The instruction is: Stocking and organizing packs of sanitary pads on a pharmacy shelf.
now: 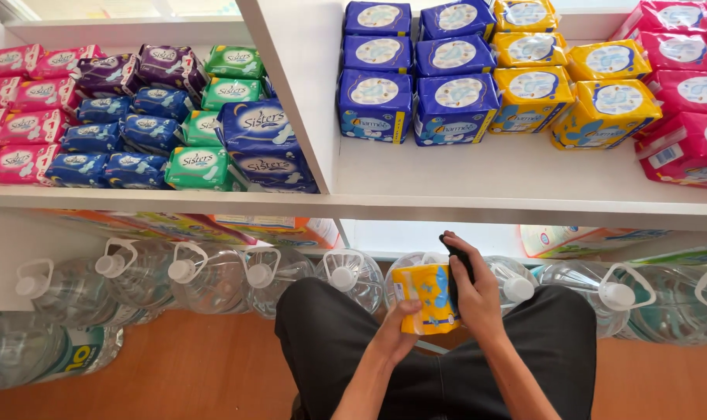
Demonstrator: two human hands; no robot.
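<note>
Two hands are busy over my lap: my left hand (398, 333) grips the lower edge of a yellow pack (427, 299), and my right hand (475, 294) is wrapped around a black handheld device (456, 268) pressed against the pack's right side. The pack sits above my knees, in front of the row of big water jugs (213, 276) on the floor under the shelf (516, 183).

I judge this to be the checking or scanning stage, with the pack off the shelf and the device on it; I cannot tell whether the device is a scanner or a phone.

Above me, more yellow packs (571, 93) stand in stacks between blue packs (415, 78) and pink packs (684, 85), with bare shelf in front of them. The next move calls for a steady hold with my left hand and the device kept square to the pack's side, without crushing the soft wrapper.
</note>
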